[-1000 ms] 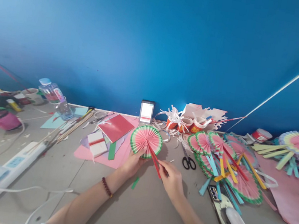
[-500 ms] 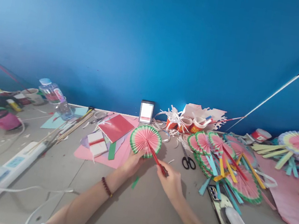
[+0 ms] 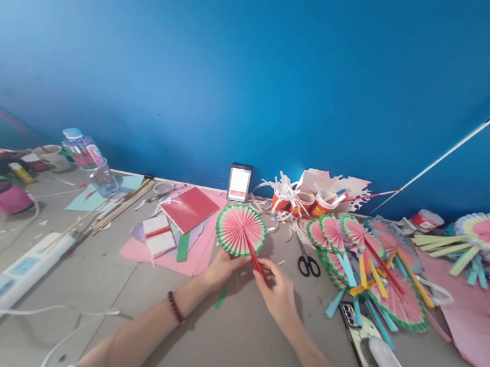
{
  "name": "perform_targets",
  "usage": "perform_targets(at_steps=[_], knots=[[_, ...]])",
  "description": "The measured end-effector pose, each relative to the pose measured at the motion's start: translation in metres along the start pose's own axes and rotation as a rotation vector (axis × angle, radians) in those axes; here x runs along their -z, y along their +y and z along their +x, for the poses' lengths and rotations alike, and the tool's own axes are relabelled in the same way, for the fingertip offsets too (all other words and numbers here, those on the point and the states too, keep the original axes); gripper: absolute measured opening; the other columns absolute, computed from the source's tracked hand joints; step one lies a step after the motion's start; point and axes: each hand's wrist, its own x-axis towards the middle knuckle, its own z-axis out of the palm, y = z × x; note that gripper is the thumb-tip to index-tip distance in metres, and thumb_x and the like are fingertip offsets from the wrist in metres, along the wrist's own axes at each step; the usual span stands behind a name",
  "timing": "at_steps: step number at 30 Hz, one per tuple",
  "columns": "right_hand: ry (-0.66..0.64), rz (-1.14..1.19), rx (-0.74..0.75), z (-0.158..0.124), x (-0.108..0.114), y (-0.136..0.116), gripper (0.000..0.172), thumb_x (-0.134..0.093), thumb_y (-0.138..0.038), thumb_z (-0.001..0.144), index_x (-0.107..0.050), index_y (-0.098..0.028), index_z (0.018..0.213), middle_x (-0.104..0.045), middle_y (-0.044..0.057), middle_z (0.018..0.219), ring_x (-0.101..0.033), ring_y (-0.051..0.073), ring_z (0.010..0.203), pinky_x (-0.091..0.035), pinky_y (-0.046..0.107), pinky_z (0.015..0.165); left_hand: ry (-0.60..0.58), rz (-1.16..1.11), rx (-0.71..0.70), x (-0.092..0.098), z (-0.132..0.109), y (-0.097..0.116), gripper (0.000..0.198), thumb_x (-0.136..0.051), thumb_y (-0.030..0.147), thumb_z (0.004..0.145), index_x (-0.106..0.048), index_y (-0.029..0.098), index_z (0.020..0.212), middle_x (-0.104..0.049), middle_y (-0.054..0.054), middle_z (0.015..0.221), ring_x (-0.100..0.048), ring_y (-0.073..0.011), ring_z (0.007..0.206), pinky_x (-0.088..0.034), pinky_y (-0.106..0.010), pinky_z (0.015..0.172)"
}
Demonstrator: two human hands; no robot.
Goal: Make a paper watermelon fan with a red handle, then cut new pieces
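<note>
A round pleated paper fan [image 3: 241,228], pink with a green-and-white rim, stands tilted up in front of me on a red handle [image 3: 255,259]. My right hand [image 3: 277,286] is closed round the lower end of that handle. Just under the fan, my left hand [image 3: 221,270] grips at its lower edge, most of its fingers hidden behind the paper. A small green paper strip [image 3: 221,298] lies on the table below my hands.
Red and pink paper sheets [image 3: 191,209] lie left, beyond a power strip [image 3: 9,288] and a bottle [image 3: 93,161]. A lit screen [image 3: 239,184] leans on the wall. Scissors [image 3: 309,265], more paper fans [image 3: 364,244] and a phone [image 3: 377,362] are to the right.
My left hand has slid down from the fan's front to its lower edge. The fan has shifted slightly right, and its whole face shows now. My right hand still holds the handle.
</note>
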Motion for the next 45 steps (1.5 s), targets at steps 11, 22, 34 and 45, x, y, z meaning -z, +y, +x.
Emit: perform_targets(at_steps=[11, 22, 34, 45], knots=[[-0.06, -0.006, -0.067, -0.003, -0.001, 0.003, 0.022, -0.047, -0.027, 0.085, -0.064, -0.02, 0.098, -0.073, 0.004, 0.082, -0.069, 0.017, 0.068, -0.054, 0.025, 0.067, 0.037, 0.132, -0.155, 0.001, 0.011, -0.012, 0.039, -0.083, 0.026, 0.055, -0.06, 0.015, 0.084, -0.069, -0.007, 0.079, -0.065, -0.0191, 0.073, -0.05, -0.033, 0.072], [-0.124, -0.089, -0.084, -0.004, -0.002, -0.005, 0.024, -0.05, -0.032, 0.084, -0.066, -0.019, 0.096, -0.071, 0.002, 0.071, -0.064, 0.015, 0.058, -0.051, 0.023, 0.059, 0.068, 0.121, -0.214, 0.003, 0.011, -0.015, 0.04, -0.083, 0.025, 0.055, -0.057, 0.017, 0.084, -0.065, -0.001, 0.074, -0.06, -0.0143, 0.068, -0.048, -0.028, 0.069], [-0.127, -0.058, -0.064, -0.003, -0.004, -0.001, 0.022, -0.049, -0.031, 0.084, -0.069, -0.021, 0.087, -0.073, 0.001, 0.07, -0.068, 0.016, 0.061, -0.053, 0.023, 0.059, 0.087, 0.159, -0.181, 0.002, 0.01, -0.013, 0.033, -0.083, 0.026, 0.054, -0.062, 0.014, 0.077, -0.066, -0.004, 0.071, -0.06, -0.0157, 0.066, -0.047, -0.029, 0.068], [-0.074, -0.415, 0.06, -0.006, 0.0, 0.011, 0.032, -0.039, -0.025, 0.089, -0.071, -0.022, 0.091, -0.072, 0.005, 0.068, -0.067, 0.019, 0.058, -0.045, 0.023, 0.053, 0.105, 0.096, -0.024, 0.003, 0.003, -0.014, 0.036, -0.08, 0.034, 0.061, -0.068, 0.013, 0.088, -0.07, -0.009, 0.084, -0.064, -0.0204, 0.077, -0.049, -0.035, 0.079]])
